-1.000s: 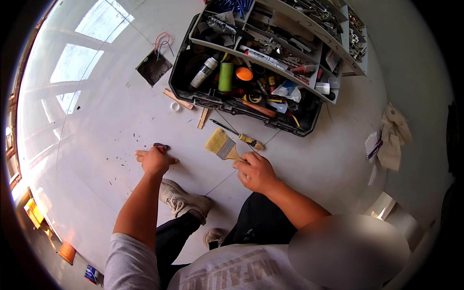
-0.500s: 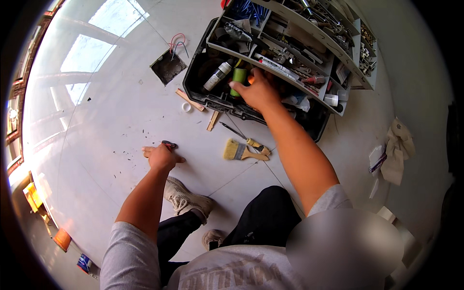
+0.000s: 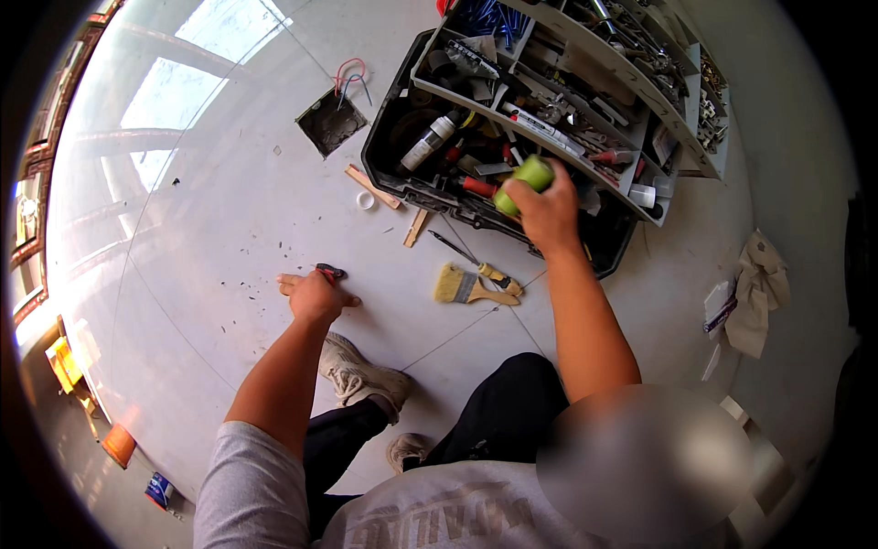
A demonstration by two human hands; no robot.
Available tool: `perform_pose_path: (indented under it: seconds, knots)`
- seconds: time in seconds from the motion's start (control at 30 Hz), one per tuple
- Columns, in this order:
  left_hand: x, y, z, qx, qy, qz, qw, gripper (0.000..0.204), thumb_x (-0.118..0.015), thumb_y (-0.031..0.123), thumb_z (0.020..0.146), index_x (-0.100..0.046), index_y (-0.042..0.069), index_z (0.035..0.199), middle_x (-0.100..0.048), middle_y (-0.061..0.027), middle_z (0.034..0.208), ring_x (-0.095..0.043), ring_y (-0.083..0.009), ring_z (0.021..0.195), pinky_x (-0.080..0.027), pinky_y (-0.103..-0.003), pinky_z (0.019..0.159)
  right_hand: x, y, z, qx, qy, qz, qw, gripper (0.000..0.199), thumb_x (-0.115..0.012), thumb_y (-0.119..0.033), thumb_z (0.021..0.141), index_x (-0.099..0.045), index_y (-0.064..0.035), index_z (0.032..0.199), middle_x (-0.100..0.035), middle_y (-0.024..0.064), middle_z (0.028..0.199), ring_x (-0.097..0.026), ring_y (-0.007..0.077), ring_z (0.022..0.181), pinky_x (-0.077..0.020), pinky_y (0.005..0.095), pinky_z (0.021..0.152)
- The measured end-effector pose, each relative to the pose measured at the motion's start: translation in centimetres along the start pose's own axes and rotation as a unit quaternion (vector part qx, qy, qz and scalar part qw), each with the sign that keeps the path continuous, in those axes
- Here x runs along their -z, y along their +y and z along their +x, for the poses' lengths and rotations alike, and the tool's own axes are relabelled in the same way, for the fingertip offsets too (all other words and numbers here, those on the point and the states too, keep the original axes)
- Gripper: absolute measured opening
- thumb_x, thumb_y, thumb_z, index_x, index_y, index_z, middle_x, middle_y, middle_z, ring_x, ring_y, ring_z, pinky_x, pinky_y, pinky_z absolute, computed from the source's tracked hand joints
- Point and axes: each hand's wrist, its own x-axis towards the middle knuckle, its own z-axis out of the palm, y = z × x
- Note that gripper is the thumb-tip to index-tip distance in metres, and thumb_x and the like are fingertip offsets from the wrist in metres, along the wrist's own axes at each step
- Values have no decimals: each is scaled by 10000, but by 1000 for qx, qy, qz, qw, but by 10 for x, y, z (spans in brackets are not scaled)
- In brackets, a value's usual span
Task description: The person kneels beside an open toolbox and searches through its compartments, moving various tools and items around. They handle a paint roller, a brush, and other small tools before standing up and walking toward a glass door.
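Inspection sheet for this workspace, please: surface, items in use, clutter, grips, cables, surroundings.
Surface: pale tiled floor, with small dark debris scattered on it.
Items in use: green cylinder over the open toolbox; red-and-black tool at the left grip.
Clutter: paintbrush, yellow-handled tool, two wooden strips and a white ring near the toolbox.
Grips: right grip closed around the green cylinder; left grip low at the floor, its hold partly hidden.
Cables: red and bluish wires at the dark square opening.
Surroundings: beige bundle at picture right; orange container at lower left.

We've got a pale glossy tile floor (image 3: 201, 274), thin dark joints (image 3: 448, 341). We see bright pane-shaped reflections (image 3: 172, 93) upper left.
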Motion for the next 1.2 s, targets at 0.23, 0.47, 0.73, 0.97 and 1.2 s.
perform_pose_path:
  seconds: [0.23, 0.47, 0.73, 0.97, 1.2]
  knots:
    - [6, 6, -8, -16, 5, -3, 1000, 962, -1012, 492, 612, -646, 17, 1364, -151, -517, 1597, -300, -558, 1504, -490, -475, 1118, 30, 4, -119, 201, -152, 30, 967, 525, -798, -295, 741, -578, -33, 1139, -595, 162, 1310, -552, 292, 1209, -431, 434, 1071]
    - [3, 6, -3, -24, -17, -21, 999, 952, -1010, 464, 616, -641, 49, 1389, -160, -561, 1561, -194, -601, 1538, -405, -521, 1181, -69, 102, -144, 316, -150, -277, 895, 513, -824, -273, 675, -643, -55, 1102, -612, 120, 1304, -525, 331, 1332, -322, 542, 1161]
    - [-5, -2, 4, -34, 8, -37, 999, 944, -1017, 439, 602, -657, 61, 1389, -97, -530, 1600, -211, -582, 1539, -467, -490, 1140, -14, 37, -123, 334, -8, -161, 929, 226, -770, -169, 842, -672, -59, 1014, -683, 113, 1043, -650, 325, 1040, -497, 470, 943]
    - [5, 6, -9, -17, 3, -37, 999, 892, -1003, 427, 613, -676, 91, 1371, -117, -539, 1590, -168, -597, 1547, -403, -507, 1191, 114, 66, -13, 11, 82, -537, 839, 583, -802, -243, 850, -589, -55, 1359, -671, 232, 1257, -652, 428, 1156, -533, 506, 993]
    - [4, 0, -9, -39, -2, -62, 997, 977, -1013, 446, 589, -631, 59, 1401, -79, -536, 1598, -188, -607, 1535, -398, -529, 1190, 120, 39, -6, -41, 29, -495, 867, 587, -765, -227, 838, -600, -31, 1366, -714, 258, 1193, -689, 446, 1105, -555, 517, 971]
